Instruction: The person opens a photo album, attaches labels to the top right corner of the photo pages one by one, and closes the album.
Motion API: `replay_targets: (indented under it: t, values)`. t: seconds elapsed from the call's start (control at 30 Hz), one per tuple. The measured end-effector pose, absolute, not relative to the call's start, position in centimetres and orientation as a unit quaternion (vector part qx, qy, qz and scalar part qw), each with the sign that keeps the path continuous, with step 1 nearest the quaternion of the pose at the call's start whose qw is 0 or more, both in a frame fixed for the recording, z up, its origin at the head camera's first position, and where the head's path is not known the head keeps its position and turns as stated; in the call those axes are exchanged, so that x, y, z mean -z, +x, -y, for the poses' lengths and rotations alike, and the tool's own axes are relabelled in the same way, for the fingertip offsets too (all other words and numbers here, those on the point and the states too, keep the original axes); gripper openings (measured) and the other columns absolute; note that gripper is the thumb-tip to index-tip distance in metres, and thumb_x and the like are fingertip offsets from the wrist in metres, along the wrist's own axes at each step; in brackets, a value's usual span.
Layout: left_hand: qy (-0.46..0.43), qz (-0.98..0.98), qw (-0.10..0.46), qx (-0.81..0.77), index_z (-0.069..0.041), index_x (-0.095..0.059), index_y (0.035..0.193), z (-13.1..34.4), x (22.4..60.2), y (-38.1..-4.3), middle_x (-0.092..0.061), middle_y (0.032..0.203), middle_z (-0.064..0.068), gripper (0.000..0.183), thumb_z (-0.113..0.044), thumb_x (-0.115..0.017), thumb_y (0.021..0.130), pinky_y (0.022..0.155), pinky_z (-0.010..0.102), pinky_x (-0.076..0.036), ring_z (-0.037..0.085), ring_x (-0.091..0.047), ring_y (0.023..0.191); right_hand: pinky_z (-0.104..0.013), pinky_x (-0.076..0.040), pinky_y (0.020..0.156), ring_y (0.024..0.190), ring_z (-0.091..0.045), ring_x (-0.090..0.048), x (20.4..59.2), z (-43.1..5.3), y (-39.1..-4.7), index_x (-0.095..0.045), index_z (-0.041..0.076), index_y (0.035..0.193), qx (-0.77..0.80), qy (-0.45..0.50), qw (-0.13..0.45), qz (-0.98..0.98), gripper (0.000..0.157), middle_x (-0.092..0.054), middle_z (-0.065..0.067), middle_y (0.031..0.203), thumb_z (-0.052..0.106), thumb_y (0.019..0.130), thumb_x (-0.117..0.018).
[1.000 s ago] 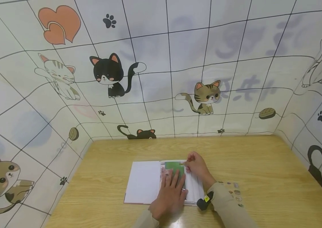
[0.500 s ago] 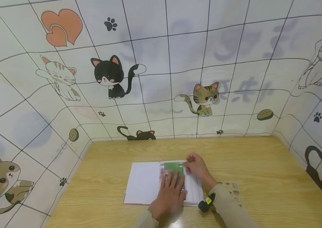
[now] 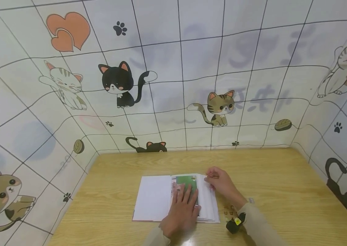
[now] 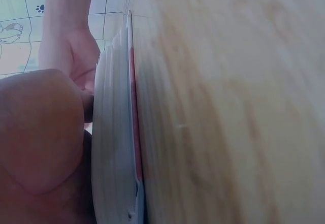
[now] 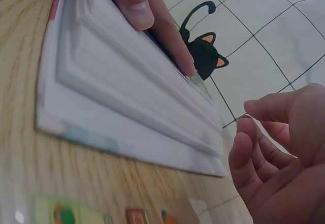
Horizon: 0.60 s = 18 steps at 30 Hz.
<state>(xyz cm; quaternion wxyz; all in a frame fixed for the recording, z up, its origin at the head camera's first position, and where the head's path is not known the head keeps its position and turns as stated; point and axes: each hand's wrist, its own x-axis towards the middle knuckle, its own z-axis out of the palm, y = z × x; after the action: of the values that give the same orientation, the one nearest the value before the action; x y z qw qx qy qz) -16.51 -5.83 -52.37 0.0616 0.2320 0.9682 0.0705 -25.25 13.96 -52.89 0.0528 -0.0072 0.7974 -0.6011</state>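
Observation:
An album [image 3: 153, 198] lies spread on the table, its blank white inside cover to the left. On its right side is a page with a green and pink picture [image 3: 185, 180], a small brownish sticker near its top right corner. My left hand [image 3: 182, 208] rests flat across that page with fingers spread, hiding much of the picture. Just off the album's upper right edge hovers my right hand [image 3: 222, 184]. In the right wrist view its fingers [image 5: 242, 150] are loosely bent, with a gap to the thumb and nothing seen between them.
A clear sheet of small stickers [image 3: 231, 212] lies right of the album, partly under the right forearm. A black wrist camera [image 3: 234, 223] is strapped to that wrist. Cat-patterned cloth walls [image 3: 173, 112] enclose the wooden table [image 3: 115, 171].
My right hand has left the page's upper right corner and moved right, uncovering the page edges and the small sticker there. The left hand stays put. The head view has shifted slightly.

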Motion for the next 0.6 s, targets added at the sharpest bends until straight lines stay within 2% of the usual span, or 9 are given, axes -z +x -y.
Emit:
replay_targets:
  t: [0.17,0.33,0.6]
  values:
    - [0.226,-0.969,0.065,-0.071,-0.016,-0.026,0.158,5.8,52.5,-16.5,-0.016,0.166,0.009,0.058,-0.044,-0.025,0.107,0.119,0.059,-0.014,0.033,-0.009,0.153,-0.028,-0.051,0.058,0.07,-0.018,-0.058,52.4,-15.5,-24.4,-0.061,0.002,0.106,0.577,-0.031,0.069,-0.813,0.019,-0.064,-0.008,0.092,0.009,0.09,-0.069]
    - [0.23,-0.969,0.063,-0.072,-0.016,-0.026,0.158,5.8,52.4,-16.5,-0.016,0.166,0.01,0.059,-0.044,-0.025,0.106,0.119,0.058,-0.015,0.033,-0.01,0.153,-0.031,-0.054,0.06,0.078,-0.023,-0.061,52.1,-17.8,-23.4,-0.061,-0.001,0.11,0.555,-0.08,0.071,-0.825,0.021,-0.066,-0.011,0.099,0.008,0.092,-0.068]
    - [0.236,-0.967,0.053,-0.079,-0.014,-0.027,0.157,6.0,52.2,-16.4,-0.019,0.165,0.011,0.058,-0.042,-0.027,0.107,0.119,0.059,-0.017,0.034,-0.014,0.152,-0.027,-0.052,0.056,0.069,-0.014,-0.059,51.7,-21.4,-22.2,-0.063,0.003,0.109,0.492,-0.135,0.056,-0.858,0.02,-0.068,-0.01,0.1,0.012,0.091,-0.069]
